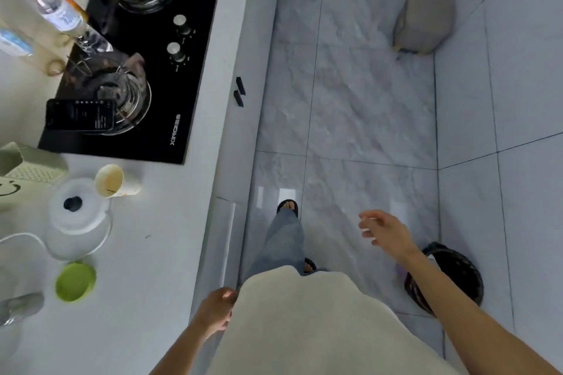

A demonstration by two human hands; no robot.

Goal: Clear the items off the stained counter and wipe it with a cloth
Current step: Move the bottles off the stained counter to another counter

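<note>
Overhead, head view: paper cup point(109, 181), lidded clear jar point(78, 219) and green lid point(75, 281) sit on the white bench point(158, 252). Left hand point(217, 312), fingers loosely curled, and right hand point(385, 231), fingers spread, hold nothing. Best practice: lift upright items first; no cloth is visible.

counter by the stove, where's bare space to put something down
Bare white counter runs along the front edge, between the green round lid and the black glass cooktop. The left is crowded: a clear plastic lidded container, a tipped paper cup, bottles.
</note>
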